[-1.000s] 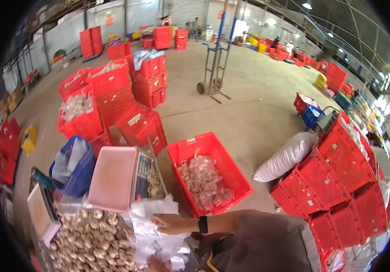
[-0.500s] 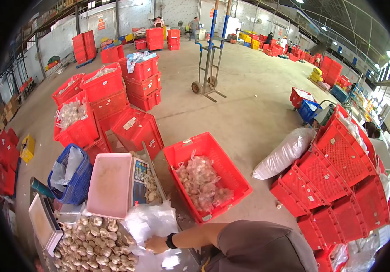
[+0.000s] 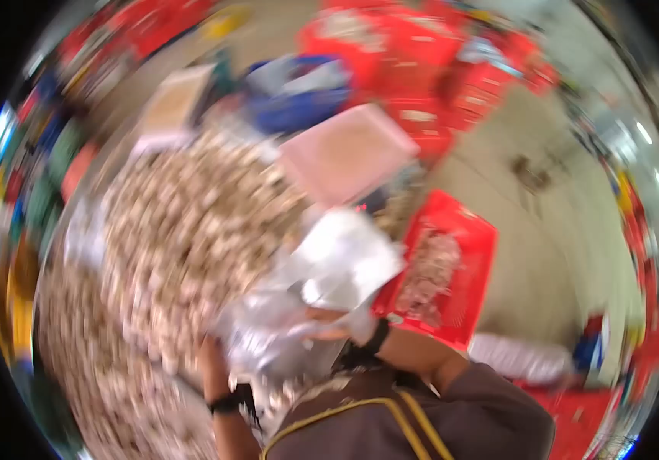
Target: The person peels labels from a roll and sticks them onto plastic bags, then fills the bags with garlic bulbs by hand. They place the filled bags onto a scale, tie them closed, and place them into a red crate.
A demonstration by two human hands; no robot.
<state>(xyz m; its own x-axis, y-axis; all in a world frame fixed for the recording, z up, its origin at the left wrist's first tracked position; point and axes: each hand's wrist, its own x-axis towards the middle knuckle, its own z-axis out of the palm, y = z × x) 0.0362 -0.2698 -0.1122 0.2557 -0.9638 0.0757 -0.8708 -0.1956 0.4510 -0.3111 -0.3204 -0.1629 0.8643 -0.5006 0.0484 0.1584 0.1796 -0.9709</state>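
The view is smeared by motion. A clear plastic bag (image 3: 264,330) lies spread between my two hands over the near side of a big heap of garlic bulbs (image 3: 191,230). My right hand (image 3: 329,325), with a dark band at its wrist, grips the bag's right side. At the bag's left edge, beside the garlic, is my left hand (image 3: 211,359); its fingers are too blurred to make out. A stack of white plastic bags (image 3: 349,257) sits just beyond my right hand. Behind it stands a scale with a pink tray (image 3: 351,149).
A red crate (image 3: 483,253) with bagged garlic stands to the right of the scale. Behind the garlic are a blue basket (image 3: 299,111) and a second scale (image 3: 172,111). More red crates (image 3: 414,69) are stacked beyond. A white sack (image 3: 521,356) lies at right.
My view has swung down and left over the garlic heap. My left hand has come into view. My right hand has moved off the white bag stack to the clear bag.
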